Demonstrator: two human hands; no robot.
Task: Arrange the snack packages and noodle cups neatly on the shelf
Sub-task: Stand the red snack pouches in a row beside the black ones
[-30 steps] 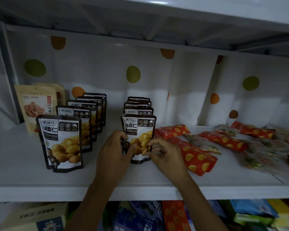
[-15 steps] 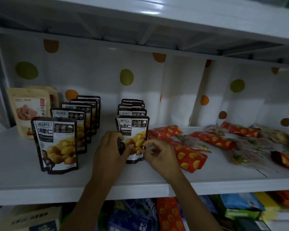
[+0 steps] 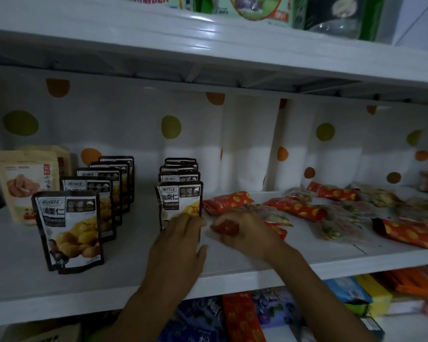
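Two rows of dark chestnut pouches stand upright on the white shelf [image 3: 232,275]; the left row's front pouch [image 3: 68,228] is nearest me. My left hand [image 3: 178,245] lies flat with fingers apart, its fingertips against the bottom of the right row's front pouch [image 3: 181,201]. Just right of it, my right hand [image 3: 247,233] curls over a red snack packet [image 3: 226,228] lying on the shelf and grips it. More red packets [image 3: 297,208] and clear packets [image 3: 336,228] lie scattered flat across the right half. No noodle cups are in sight.
Beige pouches [image 3: 22,183] stand at the far left against the dotted backing. The upper shelf board [image 3: 208,45] hangs low overhead with green boxes on it. The lower shelf holds blue and red packages [image 3: 240,317] and a cardboard box at the bottom left.
My right hand left the front chestnut pouch and moved right onto a red packet. My left hand let go of the pouch and flattened at its base. The view tilted up.
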